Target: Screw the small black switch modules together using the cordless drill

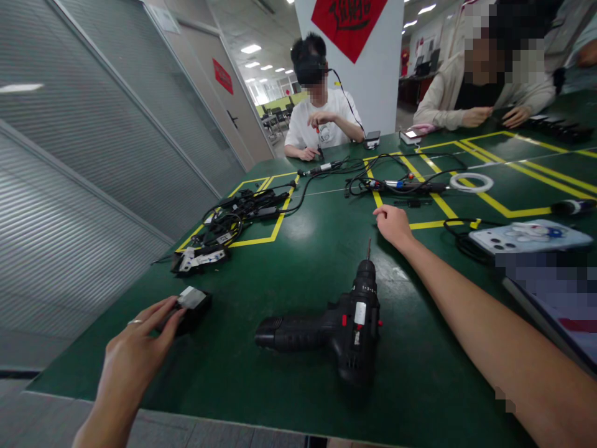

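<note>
Here, black box (196,315), blocky, pale grey top (191,297)

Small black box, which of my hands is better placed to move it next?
Left, most likely: your left hand has its fingers on the small black box, while your right hand is farther off, beyond the drill.

A green table (224,379) is filling the near part of an office.
Along the left, a glazed partition (93,118) is showing horizontal blinds; farther back, a door (239,107) is bearing a red sign (222,76). A white pillar (377,87) is standing at the far middle, carrying a red diamond-shaped poster (349,43). Beyond, ceiling lights (250,48) are glowing above chairs (278,116); grey floor (51,410) is showing near left.
</note>
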Demonstrator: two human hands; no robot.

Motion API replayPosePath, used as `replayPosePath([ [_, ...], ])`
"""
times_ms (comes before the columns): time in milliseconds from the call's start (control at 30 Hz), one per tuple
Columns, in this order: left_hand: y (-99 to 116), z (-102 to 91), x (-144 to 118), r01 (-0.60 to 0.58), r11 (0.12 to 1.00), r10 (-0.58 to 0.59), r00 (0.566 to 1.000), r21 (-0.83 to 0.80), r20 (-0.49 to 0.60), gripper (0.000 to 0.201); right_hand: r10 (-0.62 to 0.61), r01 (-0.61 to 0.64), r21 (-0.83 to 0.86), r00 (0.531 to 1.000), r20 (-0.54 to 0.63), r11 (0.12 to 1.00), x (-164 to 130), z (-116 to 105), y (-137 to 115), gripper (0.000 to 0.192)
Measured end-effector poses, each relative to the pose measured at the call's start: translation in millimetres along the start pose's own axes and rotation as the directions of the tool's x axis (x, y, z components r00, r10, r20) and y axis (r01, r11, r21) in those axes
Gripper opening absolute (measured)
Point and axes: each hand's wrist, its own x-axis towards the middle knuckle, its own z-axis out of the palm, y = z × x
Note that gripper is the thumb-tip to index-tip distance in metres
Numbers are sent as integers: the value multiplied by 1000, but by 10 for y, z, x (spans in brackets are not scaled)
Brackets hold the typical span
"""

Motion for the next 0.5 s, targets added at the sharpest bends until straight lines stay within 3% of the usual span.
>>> replayPosePath([
  [167, -29, 24, -10, -4, 1000, 5, 1000, -29, 10, 43, -11, 11, -3, 1000, 0, 1000, -4, -6, -4, 33],
  [300, 23, 12, 11, 179, 974, -176, 984, -138, 33, 37, 4, -4, -4, 1000, 5, 1000, 0, -3, -4, 33],
  [400, 66, -30, 56, 368, 898, -359, 930, -239, 81, 38, 9, -9, -1, 1000, 7, 1000, -1, 0, -2, 32],
  [500, 34, -81, 133, 521, 819, -490, 853, -241, 180, 44, -1, 1, 1, 1000, 8, 1000, -4, -4, -4, 32],
])
